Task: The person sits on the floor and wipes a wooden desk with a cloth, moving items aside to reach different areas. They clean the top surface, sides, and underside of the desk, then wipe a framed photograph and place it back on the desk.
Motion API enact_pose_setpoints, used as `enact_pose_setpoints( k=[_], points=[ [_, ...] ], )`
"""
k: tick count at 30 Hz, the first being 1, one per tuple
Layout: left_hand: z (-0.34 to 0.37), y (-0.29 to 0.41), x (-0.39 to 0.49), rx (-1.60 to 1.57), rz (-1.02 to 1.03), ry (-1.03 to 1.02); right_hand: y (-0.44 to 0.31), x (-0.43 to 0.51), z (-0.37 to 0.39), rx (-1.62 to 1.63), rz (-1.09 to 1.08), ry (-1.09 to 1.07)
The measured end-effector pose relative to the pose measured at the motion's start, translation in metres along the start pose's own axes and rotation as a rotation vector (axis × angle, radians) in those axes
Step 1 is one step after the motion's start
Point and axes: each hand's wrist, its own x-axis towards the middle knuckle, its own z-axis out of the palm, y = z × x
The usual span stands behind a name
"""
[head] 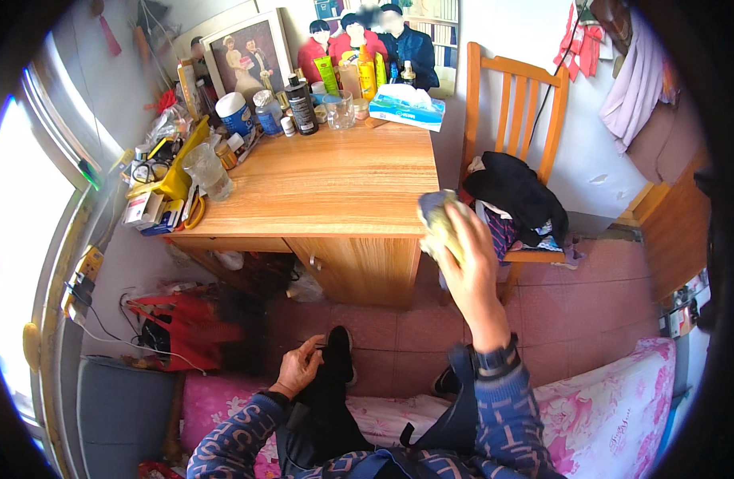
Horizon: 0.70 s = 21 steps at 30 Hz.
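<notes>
My right hand (466,257) grips a crumpled yellow and grey cloth (442,227) at the right front corner of the wooden desk (331,191). Whether the cloth touches the desk edge I cannot tell. Bare wood grain shows across the middle of the desktop. Lower down, my left hand (299,366) hovers by my left knee, holding nothing, its index finger stretched out and the others partly curled. A dark watch (496,359) is on my right wrist.
Bottles and a glass mug (339,109) line the desk's back, beside a tissue box (408,108). On the left stand a clear glass (208,170), a yellow basket (181,173) and orange-handled scissors (196,212). Clothes (517,191) lie on a wooden chair (514,114).
</notes>
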Motion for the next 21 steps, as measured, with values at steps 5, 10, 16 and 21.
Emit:
enact_pose_setpoints(
  k=[5,10,16,21],
  points=[
    [-0.002,-0.002,-0.002,-0.054,0.017,0.035,-0.028,0.024,0.058,-0.233,-0.126,-0.077],
    [-0.008,-0.004,-0.004,-0.09,0.002,0.031,-0.027,0.046,0.039,-0.232,-0.045,-0.258],
    [-0.009,-0.005,-0.005,-0.086,0.0,0.046,-0.021,0.039,0.049,-0.326,-0.11,-0.159],
    [-0.011,-0.008,-0.004,-0.111,0.024,0.043,-0.025,0.048,0.029,-0.402,-0.029,-0.192]
  ],
)
